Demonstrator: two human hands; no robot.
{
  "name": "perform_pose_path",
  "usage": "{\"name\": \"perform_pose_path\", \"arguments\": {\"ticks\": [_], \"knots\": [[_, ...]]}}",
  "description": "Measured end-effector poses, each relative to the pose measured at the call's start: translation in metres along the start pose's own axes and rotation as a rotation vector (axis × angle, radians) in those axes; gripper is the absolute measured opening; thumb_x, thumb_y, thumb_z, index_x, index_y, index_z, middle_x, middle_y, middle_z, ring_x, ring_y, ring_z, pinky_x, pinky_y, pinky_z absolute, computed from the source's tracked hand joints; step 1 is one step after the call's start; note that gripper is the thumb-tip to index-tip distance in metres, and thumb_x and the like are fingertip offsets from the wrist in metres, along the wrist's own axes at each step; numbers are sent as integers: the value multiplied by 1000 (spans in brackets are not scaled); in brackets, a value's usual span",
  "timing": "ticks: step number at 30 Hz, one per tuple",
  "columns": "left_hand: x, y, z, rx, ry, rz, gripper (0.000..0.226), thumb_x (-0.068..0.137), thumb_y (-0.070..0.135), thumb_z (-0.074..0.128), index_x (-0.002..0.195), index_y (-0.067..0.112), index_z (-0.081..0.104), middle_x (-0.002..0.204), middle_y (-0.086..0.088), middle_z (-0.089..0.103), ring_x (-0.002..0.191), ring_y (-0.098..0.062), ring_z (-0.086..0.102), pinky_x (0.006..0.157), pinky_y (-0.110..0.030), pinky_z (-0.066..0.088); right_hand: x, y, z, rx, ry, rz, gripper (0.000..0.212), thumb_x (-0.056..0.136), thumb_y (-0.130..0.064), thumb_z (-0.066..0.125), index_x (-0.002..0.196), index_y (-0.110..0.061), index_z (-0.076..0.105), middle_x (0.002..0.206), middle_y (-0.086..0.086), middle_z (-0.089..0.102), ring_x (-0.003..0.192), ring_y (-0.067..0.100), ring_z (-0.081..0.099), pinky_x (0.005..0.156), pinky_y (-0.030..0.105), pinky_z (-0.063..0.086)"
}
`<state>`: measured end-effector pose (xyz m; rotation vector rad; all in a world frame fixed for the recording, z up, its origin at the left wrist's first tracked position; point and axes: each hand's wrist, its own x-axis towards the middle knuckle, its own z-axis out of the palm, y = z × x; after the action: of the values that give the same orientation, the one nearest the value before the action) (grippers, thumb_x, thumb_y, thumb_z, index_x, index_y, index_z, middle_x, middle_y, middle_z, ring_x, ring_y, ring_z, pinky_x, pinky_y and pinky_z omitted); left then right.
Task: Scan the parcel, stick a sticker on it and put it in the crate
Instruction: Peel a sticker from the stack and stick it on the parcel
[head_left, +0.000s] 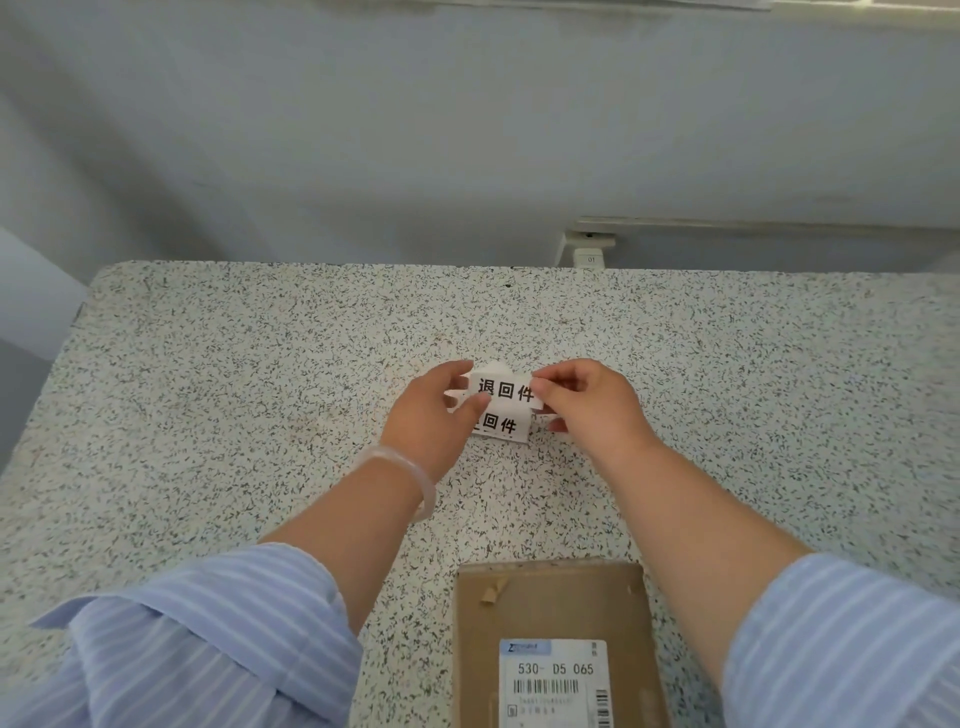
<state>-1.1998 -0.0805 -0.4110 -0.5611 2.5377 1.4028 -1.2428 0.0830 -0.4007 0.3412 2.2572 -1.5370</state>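
Observation:
A brown cardboard parcel (556, 613) lies flat at the near edge of the speckled table, its white shipping label (553, 680) with barcode facing up. Farther out, above the table's middle, both hands hold a white strip of stickers (501, 408) printed with black characters. My left hand (434, 410) pinches the strip's left side. My right hand (587, 400) pinches the right end of the upper sticker with thumb and forefinger. The strip's lower sticker hangs partly behind my left thumb. No crate or scanner is in view.
The speckled table (234, 389) reaches from the near edge to a grey wall. A white fitting (589, 252) marked 01 sits on the wall behind the table's far edge. Striped blue sleeves cover both forearms near the bottom corners.

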Motion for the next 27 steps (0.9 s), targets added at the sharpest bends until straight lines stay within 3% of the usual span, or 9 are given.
{"name": "perform_pose_path", "arguments": {"ticks": [3, 8, 14, 18, 20, 23, 27], "knots": [[-14, 14, -5, -145, 7, -36, 15, 90, 28, 61, 104, 24, 63, 93, 8, 70, 76, -10, 65, 55, -21, 48, -16, -8, -10, 101, -31, -12, 8, 87, -13, 69, 94, -16, 70, 93, 3, 73, 83, 18, 71, 60, 21, 55], [-52, 40, -16, -373, -4, -110, 9, 86, 22, 66, 93, 17, 69, 82, 4, 75, 74, -8, 65, 59, -21, 50, -57, -19, -33, 252, -80, 34, 11, 89, -12, 67, 100, -12, 69, 88, 5, 75, 76, 16, 74, 71, 33, 60], [-120, 67, -25, -509, -77, -148, 9, 90, 19, 61, 87, 18, 69, 73, 3, 75, 67, -7, 64, 65, -25, 52, -126, -21, -66, 384, -127, 109, 8, 89, -6, 66, 97, -8, 66, 83, 10, 75, 75, 22, 74, 68, 35, 58], [-158, 77, -25, -452, -80, -124, 9, 90, 22, 62, 85, 19, 69, 72, 3, 74, 71, -12, 65, 64, -28, 52, -167, -16, -83, 409, -150, 127, 6, 88, -4, 67, 93, -7, 66, 75, 10, 75, 69, 21, 73, 60, 33, 59], [-172, 80, -21, -357, -55, -75, 9, 88, 23, 64, 96, 22, 68, 81, 4, 72, 78, -17, 65, 70, -34, 56, -181, -13, -88, 395, -145, 122, 8, 86, -4, 69, 93, -7, 66, 74, 10, 76, 67, 22, 73, 63, 35, 60], [-188, 81, -13, -52, 110, 109, 38, 80, 29, 72, 116, 30, 58, 102, 7, 57, 91, -16, 58, 81, -35, 52, -196, -11, -91, 375, -133, 106, 10, 85, -4, 70, 92, -8, 63, 73, 10, 76, 66, 22, 73, 63, 34, 60], [-210, 93, -5, 260, 165, 408, 31, 79, 41, 69, 109, 34, 63, 107, 9, 54, 105, -14, 50, 96, -39, 42, -211, -14, -94, 350, -158, 80, 11, 86, -5, 69, 91, -10, 62, 76, 11, 76, 72, 26, 75, 67, 36, 60]]}}
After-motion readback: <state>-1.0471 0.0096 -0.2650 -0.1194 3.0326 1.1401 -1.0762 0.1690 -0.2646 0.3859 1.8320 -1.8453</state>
